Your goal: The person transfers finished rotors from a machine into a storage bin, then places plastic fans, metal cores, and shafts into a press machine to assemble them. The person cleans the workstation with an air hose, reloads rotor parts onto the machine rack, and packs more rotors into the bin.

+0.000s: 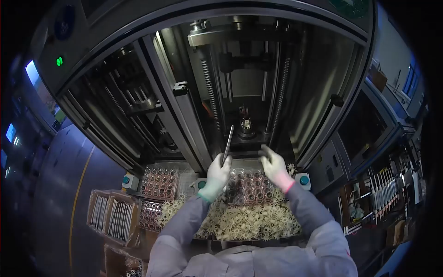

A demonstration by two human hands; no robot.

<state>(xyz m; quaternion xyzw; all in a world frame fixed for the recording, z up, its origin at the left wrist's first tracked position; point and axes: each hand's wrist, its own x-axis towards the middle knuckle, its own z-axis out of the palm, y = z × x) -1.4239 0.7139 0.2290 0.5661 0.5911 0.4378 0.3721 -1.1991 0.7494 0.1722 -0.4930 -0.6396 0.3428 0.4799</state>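
Nearest my view, two grey sleeves [184,226] reach over a surface [185,171] heaped with pale toothed wheels [254,221] — too many to count. At the left I count two cardboard boxes: the upper box [104,233] holds two bundles of rods, the lower box [110,259] some toothed wheels. Three clear trays [159,197] of round parts lie around the heap; the left hand [218,175] partly hides the middle one. That hand's grip is clamped on one metal rod [229,144], raised and tilted above the surface. The right hand [275,170] is over the same tray's right corner; its fingertips blur, so I cannot tell whether its grip is apart or together. Three teal buttons [304,180] line the far edge. Beyond, one post [179,101] divides two machine bays; the right bay's fixture [247,132] carries one pale wheel. The floor [57,184], with one yellow line, runs off left.
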